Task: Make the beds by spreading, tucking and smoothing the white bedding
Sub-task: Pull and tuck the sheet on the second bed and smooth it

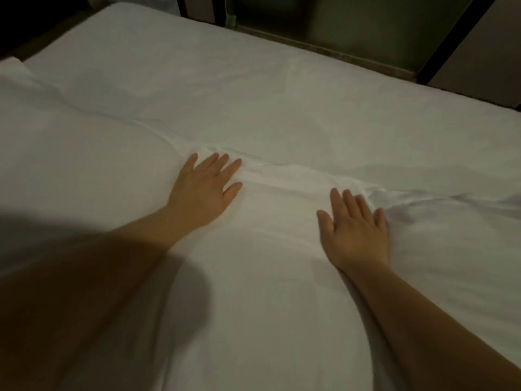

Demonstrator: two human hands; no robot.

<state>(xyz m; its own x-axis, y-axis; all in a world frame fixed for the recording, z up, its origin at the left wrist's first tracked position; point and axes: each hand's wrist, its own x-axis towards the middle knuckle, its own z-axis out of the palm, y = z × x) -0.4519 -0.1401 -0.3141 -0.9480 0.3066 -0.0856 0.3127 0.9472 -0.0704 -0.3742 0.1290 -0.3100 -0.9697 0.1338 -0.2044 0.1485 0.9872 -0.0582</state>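
Left hand [203, 189], right hand [355, 227] flat, fingers spread, pressed on white bedding [282, 108]; spread done, central ridge [282, 173] unsmoothed.

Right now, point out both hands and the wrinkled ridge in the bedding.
left hand [203, 190]: head view, back of hand
right hand [355, 232]: head view, back of hand
wrinkled ridge [287, 178]: head view, fold between the hands

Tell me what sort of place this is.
Probably a bedroom, perhaps a hotel's: white bedding spread wide, left hand and right hand flat on it, dark-framed wall panels beyond its far edge.
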